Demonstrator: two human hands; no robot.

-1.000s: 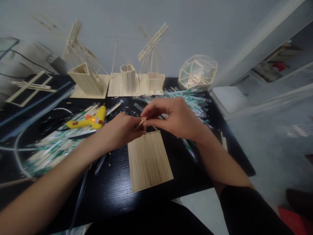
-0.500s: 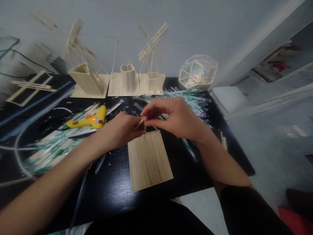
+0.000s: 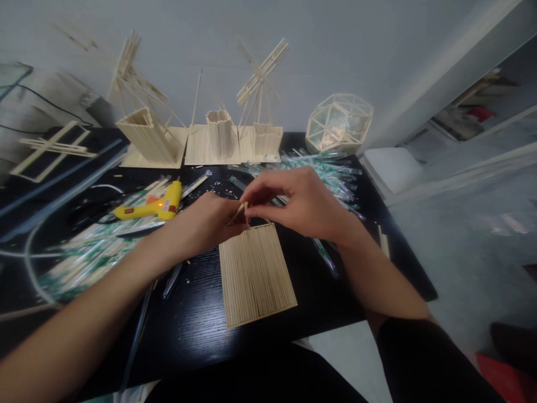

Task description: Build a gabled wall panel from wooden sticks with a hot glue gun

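Both hands meet over the far edge of a flat wooden stick panel (image 3: 258,274) lying on the black table. My left hand (image 3: 212,221) is closed around small wooden sticks (image 3: 240,212), whose ends stick out between the fingers. From the right, my right hand (image 3: 291,201) pinches the same sticks with thumb and fingertips. How the sticks join is partly hidden by the fingers. A yellow glue gun (image 3: 153,207) with a lit orange light lies left of my left hand, on wrapped sticks (image 3: 96,246).
Stick towers (image 3: 220,134) on flat bases, windmill-like frames (image 3: 262,73) and a faceted stick ball (image 3: 339,123) stand along the wall. Green-and-clear wrappers (image 3: 331,173) lie at the back right of the black table (image 3: 197,324). A stick frame (image 3: 52,148) sits at the left.
The right fingertips and the small sticks between the hands have shifted very slightly left. Everything else looks the same.
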